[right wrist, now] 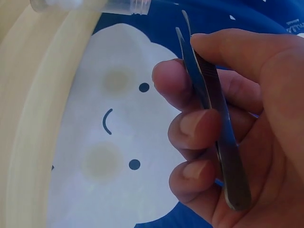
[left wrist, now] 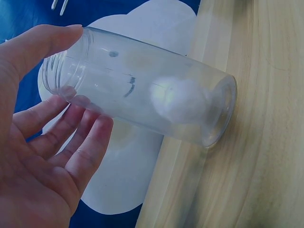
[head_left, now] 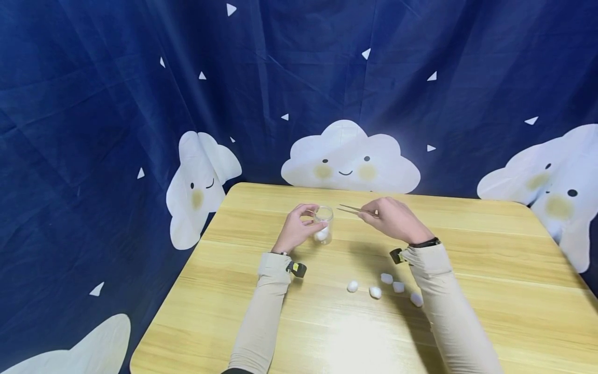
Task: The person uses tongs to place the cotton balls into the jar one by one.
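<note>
My left hand grips a clear plastic jar near its threaded mouth, thumb on one side and fingers on the other. The jar stands on the table with its mouth uncovered. White cotton balls lie in its lower part. To the right of the jar, my right hand pinches metal tweezers between thumb and fingers. The tweezers' two tips are spread apart with nothing between them, pointing left toward the jar's mouth.
Several loose cotton balls lie on the wooden table, nearer to me and close to my right forearm. A dark blue curtain with white clouds hangs behind the table's far edge and along its left side.
</note>
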Motion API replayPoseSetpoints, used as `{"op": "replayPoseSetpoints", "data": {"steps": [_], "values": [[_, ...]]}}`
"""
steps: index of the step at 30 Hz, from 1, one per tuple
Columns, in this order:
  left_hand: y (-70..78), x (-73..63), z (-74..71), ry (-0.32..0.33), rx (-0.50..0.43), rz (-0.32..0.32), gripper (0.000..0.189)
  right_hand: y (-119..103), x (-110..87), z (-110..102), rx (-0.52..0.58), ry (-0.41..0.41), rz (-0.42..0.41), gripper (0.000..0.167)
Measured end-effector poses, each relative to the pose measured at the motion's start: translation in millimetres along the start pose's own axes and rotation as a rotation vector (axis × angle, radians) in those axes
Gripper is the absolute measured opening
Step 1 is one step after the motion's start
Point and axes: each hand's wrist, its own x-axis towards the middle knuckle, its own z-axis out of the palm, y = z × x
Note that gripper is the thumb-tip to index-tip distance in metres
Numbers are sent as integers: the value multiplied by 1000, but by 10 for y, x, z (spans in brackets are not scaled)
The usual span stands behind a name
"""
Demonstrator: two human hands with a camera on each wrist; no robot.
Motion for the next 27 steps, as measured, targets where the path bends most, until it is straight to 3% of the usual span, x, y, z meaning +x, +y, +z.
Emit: {"op": "replayPoseSetpoints", "data": {"steps": [18, 27], "values": [[-26, 19, 16, 5, 13, 6, 56, 143, -382, -49, 25, 35, 25, 15], [-5, 5, 4, 3, 19, -8, 56, 275, -574, 33, 76, 23, 39, 25]]}}
